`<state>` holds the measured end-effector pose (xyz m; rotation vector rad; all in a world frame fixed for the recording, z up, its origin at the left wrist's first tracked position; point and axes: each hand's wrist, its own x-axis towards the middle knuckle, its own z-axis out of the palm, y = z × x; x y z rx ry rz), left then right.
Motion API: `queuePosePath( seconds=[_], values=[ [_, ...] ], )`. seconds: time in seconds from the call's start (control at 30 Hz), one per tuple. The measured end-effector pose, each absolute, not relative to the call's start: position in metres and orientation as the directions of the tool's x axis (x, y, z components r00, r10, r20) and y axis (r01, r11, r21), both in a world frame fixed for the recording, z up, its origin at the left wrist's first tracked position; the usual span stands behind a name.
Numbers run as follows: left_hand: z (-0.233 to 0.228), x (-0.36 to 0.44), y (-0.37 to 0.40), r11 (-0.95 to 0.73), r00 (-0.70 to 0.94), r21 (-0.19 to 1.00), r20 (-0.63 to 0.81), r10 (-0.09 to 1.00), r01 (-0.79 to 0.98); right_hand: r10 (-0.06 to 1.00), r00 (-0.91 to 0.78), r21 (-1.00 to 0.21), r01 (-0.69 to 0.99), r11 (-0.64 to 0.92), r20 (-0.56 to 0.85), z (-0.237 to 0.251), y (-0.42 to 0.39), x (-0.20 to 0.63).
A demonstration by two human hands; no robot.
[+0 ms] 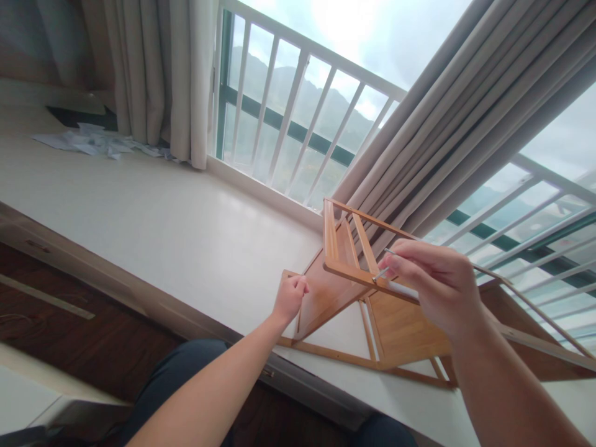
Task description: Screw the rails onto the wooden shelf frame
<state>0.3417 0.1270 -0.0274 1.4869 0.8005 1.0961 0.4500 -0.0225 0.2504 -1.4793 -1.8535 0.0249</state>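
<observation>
A light wooden rack frame (347, 270) with slats and panels lies partly put together on a white window ledge (153, 217). My right hand (433, 279) pinches a small metal hex key (382, 272) whose tip meets the front rail of the frame. My left hand (289, 297) is closed around the lower left corner of a wooden panel and steadies it. What lies under the right palm is hidden.
Crumpled paper and plastic wrapping (93, 141) lie at the far left of the ledge by beige curtains (158, 68). A window with white railing bars (298, 112) runs behind. Dark wooden floor (84, 335) and my knees sit below the ledge's edge.
</observation>
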Motion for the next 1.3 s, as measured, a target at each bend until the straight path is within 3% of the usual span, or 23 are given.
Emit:
queuePosePath(
  seconds=[0.43, 0.7, 0.93, 1.3],
  values=[
    [-0.029, 0.341, 0.127, -0.203, 0.343, 0.976, 0.216, 0.914, -0.073, 0.817, 0.057, -0.480, 0.832, 0.279, 0.573, 0.243, -0.026, 0.443],
    [-0.031, 0.342, 0.128, -0.196, 0.344, 0.978, 0.210, 0.915, -0.074, 0.754, 0.134, -0.410, 0.892, 0.192, 0.643, 0.238, -0.025, 0.430],
    [-0.033, 0.343, 0.128, -0.191, 0.347, 0.978, 0.207, 0.915, -0.079, 0.715, 0.232, -0.421, 0.902, 0.095, 0.659, 0.236, -0.026, 0.422],
    [-0.031, 0.343, 0.127, -0.184, 0.354, 0.980, 0.201, 0.913, -0.080, 0.660, 0.255, -0.348, 0.938, 0.010, 0.707, 0.235, -0.027, 0.414]
  ],
)
